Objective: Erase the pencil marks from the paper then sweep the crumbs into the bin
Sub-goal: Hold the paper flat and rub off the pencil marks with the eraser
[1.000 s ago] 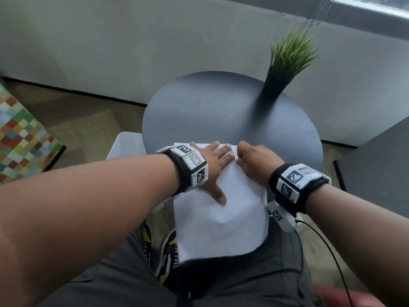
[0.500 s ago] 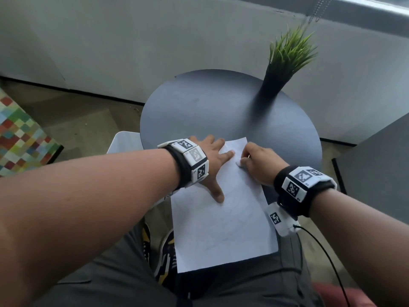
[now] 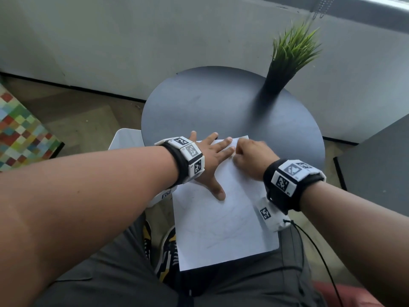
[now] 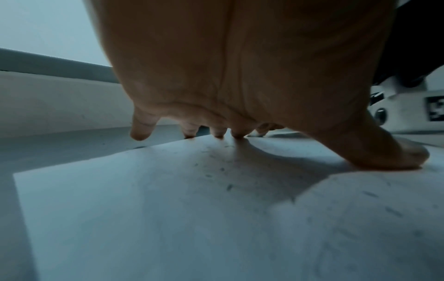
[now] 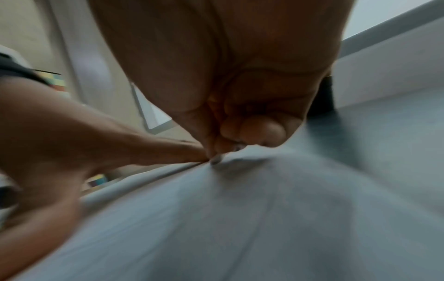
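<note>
A white sheet of paper (image 3: 221, 229) with faint pencil lines lies on the round dark table (image 3: 210, 103), its near half hanging over my lap. My left hand (image 3: 210, 156) presses flat on the sheet's upper left, fingers spread and thumb down. My right hand (image 3: 250, 156) is curled beside the left fingertips and pinches a small pale eraser (image 5: 217, 159) against the paper (image 5: 240, 218). In the left wrist view, dark crumbs (image 4: 228, 187) dot the paper (image 4: 168, 209) beneath my left hand (image 4: 240, 76).
A white bin (image 3: 126, 140) stands on the floor against the table's left edge. A tall dark vase with green grass (image 3: 287, 56) sits at the table's back right. A dark cabinet (image 3: 376, 162) is at right, a checkered rug (image 3: 20, 134) at left.
The paper, bowed a second ago, now lies flat. My right hand has shifted left, close to the left fingertips. The left hand still presses on the sheet.
</note>
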Tool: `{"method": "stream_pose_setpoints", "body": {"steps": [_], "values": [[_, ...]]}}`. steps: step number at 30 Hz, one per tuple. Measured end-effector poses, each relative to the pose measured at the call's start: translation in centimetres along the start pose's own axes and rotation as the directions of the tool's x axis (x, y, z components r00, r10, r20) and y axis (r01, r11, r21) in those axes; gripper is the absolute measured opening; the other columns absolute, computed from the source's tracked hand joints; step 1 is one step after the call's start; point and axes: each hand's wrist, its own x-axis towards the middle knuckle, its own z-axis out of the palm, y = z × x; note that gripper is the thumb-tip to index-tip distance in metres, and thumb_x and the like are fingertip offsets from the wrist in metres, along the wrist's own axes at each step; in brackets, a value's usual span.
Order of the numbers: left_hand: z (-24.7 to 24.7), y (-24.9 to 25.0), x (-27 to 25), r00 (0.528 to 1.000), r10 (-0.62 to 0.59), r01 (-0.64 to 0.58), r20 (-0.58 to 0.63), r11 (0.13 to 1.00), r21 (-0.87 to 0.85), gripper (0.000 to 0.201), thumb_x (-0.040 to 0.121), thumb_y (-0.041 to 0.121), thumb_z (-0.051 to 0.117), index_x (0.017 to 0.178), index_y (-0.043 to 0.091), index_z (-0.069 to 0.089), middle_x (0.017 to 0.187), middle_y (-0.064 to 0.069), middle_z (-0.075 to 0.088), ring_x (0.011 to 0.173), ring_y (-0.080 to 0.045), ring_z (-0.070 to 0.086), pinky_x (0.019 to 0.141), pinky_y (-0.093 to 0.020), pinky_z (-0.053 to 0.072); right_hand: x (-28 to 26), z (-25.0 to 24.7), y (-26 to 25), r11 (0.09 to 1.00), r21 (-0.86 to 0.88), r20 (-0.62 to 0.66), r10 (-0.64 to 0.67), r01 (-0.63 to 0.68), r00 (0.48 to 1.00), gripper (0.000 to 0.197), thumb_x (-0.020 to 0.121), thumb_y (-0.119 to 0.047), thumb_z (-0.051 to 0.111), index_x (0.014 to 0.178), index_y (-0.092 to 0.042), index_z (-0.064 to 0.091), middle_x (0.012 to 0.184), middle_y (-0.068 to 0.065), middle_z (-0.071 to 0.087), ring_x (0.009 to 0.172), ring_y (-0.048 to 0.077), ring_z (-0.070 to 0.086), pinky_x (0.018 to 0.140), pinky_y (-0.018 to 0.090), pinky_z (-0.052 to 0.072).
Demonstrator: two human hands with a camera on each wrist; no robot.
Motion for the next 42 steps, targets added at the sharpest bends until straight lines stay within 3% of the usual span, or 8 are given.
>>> {"method": "stream_pose_setpoints", "body": {"steps": [8,13,18,23,28,33,38,42], "values": [[0.1,0.1,0.0,1.0,0.001,-0.001,-0.007,1.0,-0.007,0.141,0.045,0.098,0.052,0.154,0.037,-0.013,0.163,0.012,-0.019,0.151,-0.027,-0.014,0.113,-0.07,0.0,0.5,-0.4,1.3,0.998,-0.007,-0.054,0.067,-0.067,0.996,0.011,0.088,-0.027,0.052,0.088,-0.017,0.054,0.09,0.005,0.062,0.087,0.027,0.056,0.068,0.03,0.039],[0.3,0.2,-0.2,1.0,-0.007,0.007,-0.01,1.0,-0.026,0.142,0.042,0.099,0.052,0.154,0.038,-0.011,0.163,0.012,-0.019,0.15,-0.026,-0.016,0.112,-0.071,0.0,-2.9,0.9,-0.6,0.97,-0.013,0.185,-0.238,0.245,0.953,0.001,0.086,-0.022,0.052,0.087,-0.022,0.053,0.082,0.001,0.061,0.079,0.027,0.057,0.07,0.036,0.048],[-0.1,0.5,-0.2,0.999,-0.022,0.023,0.029,0.999,-0.024,0.132,0.043,0.098,0.053,0.147,0.053,-0.015,0.161,0.013,-0.023,0.15,-0.026,-0.018,0.107,-0.076,0.003,-0.9,0.0,2.0,0.998,-0.024,-0.048,0.065,-0.066,0.997,0.01,0.089,-0.03,0.052,0.088,-0.02,0.051,0.092,0.006,0.062,0.089,0.029,0.057,0.069,0.032,0.043],[-0.6,0.7,-0.5,0.997,-0.041,0.043,0.065,0.999,-0.028,0.131,0.042,0.096,0.057,0.144,0.057,-0.015,0.16,0.014,-0.026,0.149,-0.025,-0.02,0.101,-0.081,0.006,-3.9,1.1,-0.1,0.96,-0.047,0.176,-0.264,0.276,0.948,0.005,0.088,-0.022,0.051,0.092,-0.02,0.054,0.082,0.004,0.06,0.078,0.031,0.057,0.066,0.035,0.047],[-1.2,1.2,-0.8,0.995,-0.048,0.05,0.084,0.999,-0.019,0.128,0.053,0.089,0.063,0.149,0.052,-0.013,0.161,0.01,-0.024,0.149,-0.028,-0.021,0.106,-0.074,0.011,-1.2,0.1,2.4,0.996,-0.002,-0.028,0.09,-0.09,0.996,0.013,0.088,-0.032,0.051,0.092,-0.02,0.052,0.093,0.007,0.063,0.085,0.029,0.058,0.072,0.034,0.048],[-1.3,1.2,-0.9,0.994,-0.053,0.055,0.098,0.998,-0.02,0.129,0.053,0.089,0.065,0.15,0.051,-0.012,0.161,0.01,-0.026,0.149,-0.028,-0.022,0.107,-0.074,0.011,-4.3,1.3,-0.3,0.973,-0.032,0.175,-0.22,0.229,0.96,0.004,0.09,-0.024,0.05,0.091,-0.021,0.049,0.081,0.005,0.058,0.078,0.031,0.056,0.069,0.038,0.05],[-1.4,1.3,-1.0,0.994,-0.051,0.054,0.101,0.998,-0.023,0.129,0.055,0.088,0.065,0.15,0.05,-0.013,0.161,0.01,-0.026,0.148,-0.028,-0.022,0.109,-0.072,0.011,-1.2,-0.2,2.5,0.994,0.009,-0.028,0.106,-0.106,0.994,0.013,0.089,-0.03,0.052,0.092,-0.018,0.053,0.094,0.008,0.062,0.088,0.03,0.058,0.074,0.036,0.049],[-1.2,1.2,-1.0,0.995,-0.05,0.053,0.09,0.998,-0.031,0.129,0.054,0.087,0.066,0.15,0.051,-0.012,0.161,0.009,-0.025,0.149,-0.028,-0.022,0.108,-0.072,0.011,-3.2,1.4,0.3,0.983,-0.072,0.098,-0.162,0.17,0.982,0.012,0.092,-0.026,0.049,0.098,-0.016,0.051,0.083,0.006,0.056,0.075,0.027,0.049,0.065,0.033,0.041]]}}
